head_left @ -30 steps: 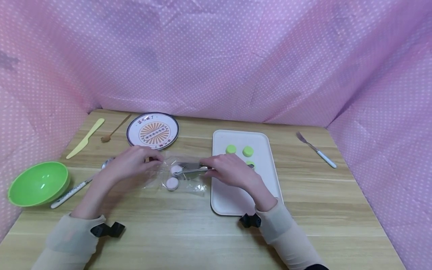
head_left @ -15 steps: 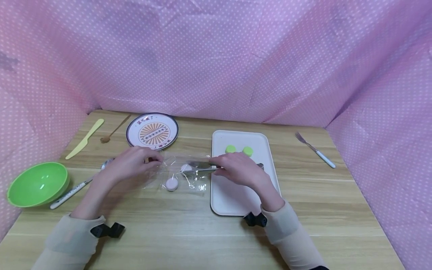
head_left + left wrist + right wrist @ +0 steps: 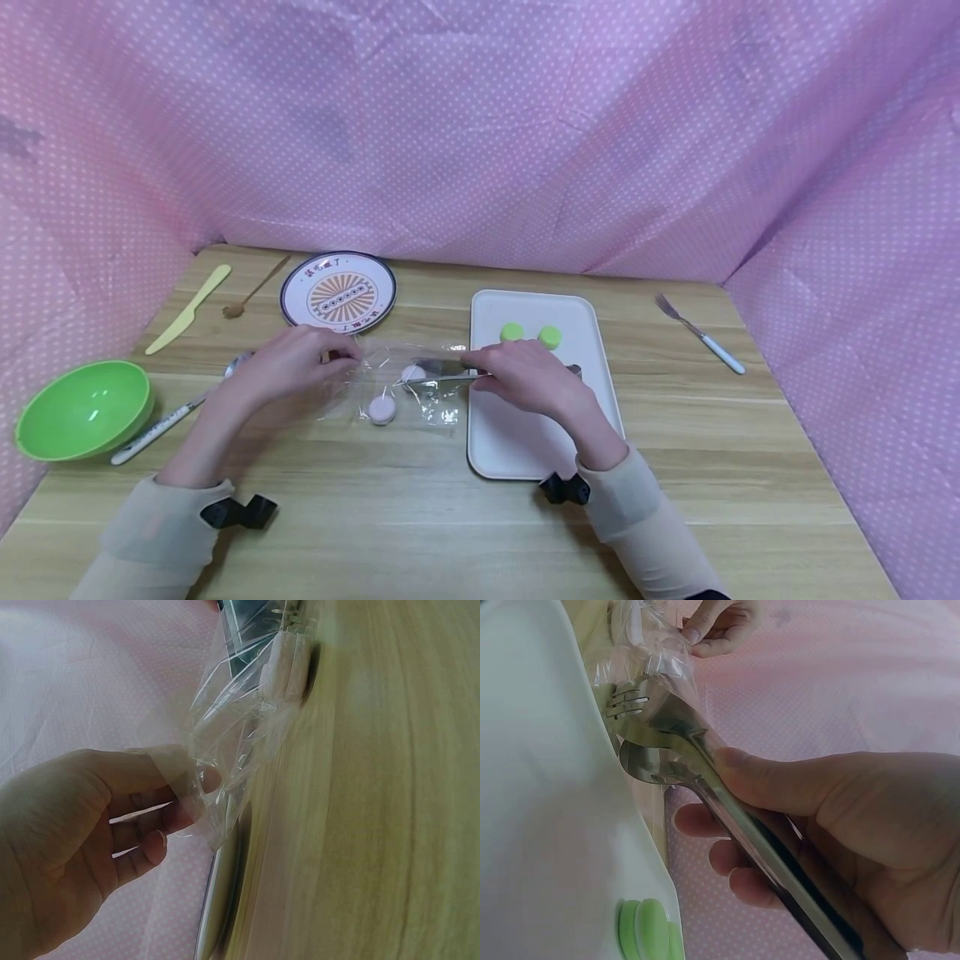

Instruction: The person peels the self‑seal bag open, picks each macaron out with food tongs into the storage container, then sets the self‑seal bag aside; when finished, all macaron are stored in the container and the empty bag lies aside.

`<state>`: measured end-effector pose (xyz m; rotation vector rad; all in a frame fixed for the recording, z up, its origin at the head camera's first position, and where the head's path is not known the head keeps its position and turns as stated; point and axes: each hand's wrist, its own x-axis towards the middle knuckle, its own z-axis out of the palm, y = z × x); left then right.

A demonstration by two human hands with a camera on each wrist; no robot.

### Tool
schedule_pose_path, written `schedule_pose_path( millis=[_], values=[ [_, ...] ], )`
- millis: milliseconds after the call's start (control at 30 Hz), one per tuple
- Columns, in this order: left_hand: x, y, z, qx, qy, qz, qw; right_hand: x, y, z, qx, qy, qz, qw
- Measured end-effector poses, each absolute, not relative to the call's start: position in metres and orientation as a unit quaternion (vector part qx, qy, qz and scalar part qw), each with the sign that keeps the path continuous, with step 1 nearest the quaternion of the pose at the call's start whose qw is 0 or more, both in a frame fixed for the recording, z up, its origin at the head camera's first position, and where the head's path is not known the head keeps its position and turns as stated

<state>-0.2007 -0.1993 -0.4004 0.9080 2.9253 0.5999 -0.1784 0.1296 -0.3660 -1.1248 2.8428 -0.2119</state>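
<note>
My left hand (image 3: 300,360) pinches the edge of a clear plastic bag (image 3: 225,742) between thumb and finger, its other fingers loosely bent. Inside or under the film lie two pale pink macarons: a front macaron (image 3: 382,409), and a rear macaron (image 3: 412,375) at the tips of metal tongs (image 3: 727,799). My right hand (image 3: 528,377) grips these tongs over the white tray (image 3: 510,442). One tong end has fork tines, the other is spoon-shaped; whether they clamp the rear macaron I cannot tell. Green macarons (image 3: 550,337) sit on the tray, partly hidden by the hand.
A patterned plate (image 3: 342,292) stands behind the left hand. Leftward are a green bowl (image 3: 86,410), a white-handled utensil (image 3: 153,433) partly behind the arm, a yellow knife (image 3: 189,310) and a thin brown utensil (image 3: 257,288). A fork (image 3: 701,333) lies at right.
My right hand and the tongs have moved a little right, and the rear pink macaron has shifted right with the tips. The left hand has stayed on the bag's edge.
</note>
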Motion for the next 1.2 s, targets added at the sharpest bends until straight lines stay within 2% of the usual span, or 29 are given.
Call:
schedule_pose_path(
  millis=[400,700,967,1200],
  values=[
    [-0.200,-0.199,-0.400,0.290,0.936,0.199,0.008,-0.175,0.143,-0.357,-0.361,0.928,-0.090,0.035],
    [-0.200,-0.200,-0.401,0.285,0.938,0.194,0.016,-0.166,0.195,-0.344,-0.303,0.946,-0.103,0.039],
    [-0.199,-0.200,-0.399,0.282,0.939,0.194,0.023,-0.149,0.248,-0.338,-0.286,0.951,-0.119,0.022],
    [-0.198,-0.200,-0.398,0.283,0.939,0.194,0.025,-0.133,0.273,-0.337,-0.280,0.953,-0.111,0.026]
  ],
)
